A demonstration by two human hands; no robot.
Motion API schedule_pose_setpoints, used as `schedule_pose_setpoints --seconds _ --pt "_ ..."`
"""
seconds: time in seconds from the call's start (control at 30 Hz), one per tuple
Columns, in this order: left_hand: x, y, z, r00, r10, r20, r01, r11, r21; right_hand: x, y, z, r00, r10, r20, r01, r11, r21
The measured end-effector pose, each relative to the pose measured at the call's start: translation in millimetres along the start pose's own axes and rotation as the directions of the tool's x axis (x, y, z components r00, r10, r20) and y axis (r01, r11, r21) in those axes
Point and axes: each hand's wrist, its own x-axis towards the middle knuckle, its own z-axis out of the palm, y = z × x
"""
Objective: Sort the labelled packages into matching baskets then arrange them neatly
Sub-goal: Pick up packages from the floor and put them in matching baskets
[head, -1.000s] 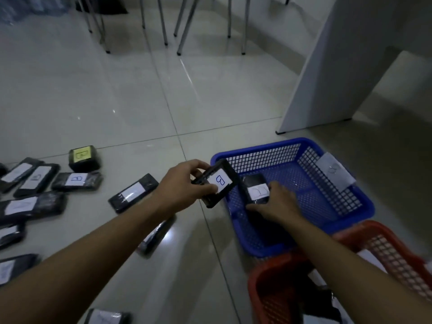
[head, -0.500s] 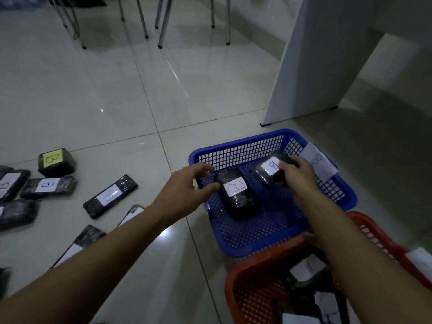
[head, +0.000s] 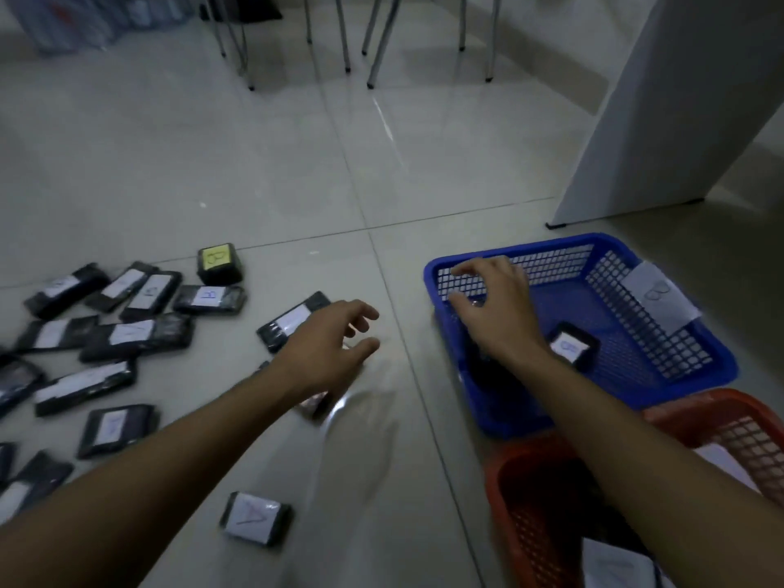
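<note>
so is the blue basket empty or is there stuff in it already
Not empty. The blue basket holds at least one black package with a white label; the right hand hides another dark shape.

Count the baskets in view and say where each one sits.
2. The blue basket sits on the floor at right, the right hand over it. The red basket is nearer, bottom right, touching it and partly cut off.

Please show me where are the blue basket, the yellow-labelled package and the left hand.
blue basket (head: 551, 258): head view, on its far mesh wall.
yellow-labelled package (head: 217, 258): head view, on its yellow label.
left hand (head: 329, 339): head view, on the back of the hand.
</note>
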Motion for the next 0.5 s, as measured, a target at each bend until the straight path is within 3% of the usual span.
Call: schedule_pose_setpoints --seconds 0.2,0.5 --pt "-45 -60 -56 0.991 -0.128 0.028 0.120 0.975 0.185 -31 -82 79 0.919 -0.205 0.337 0.231 0.972 -0.039" --pt "-77 -123 -51 0.965 -0.258 0.038 0.248 0.952 0.180 -63 -95 144 0.823 -0.166 0.544 0.320 0.926 -0.202"
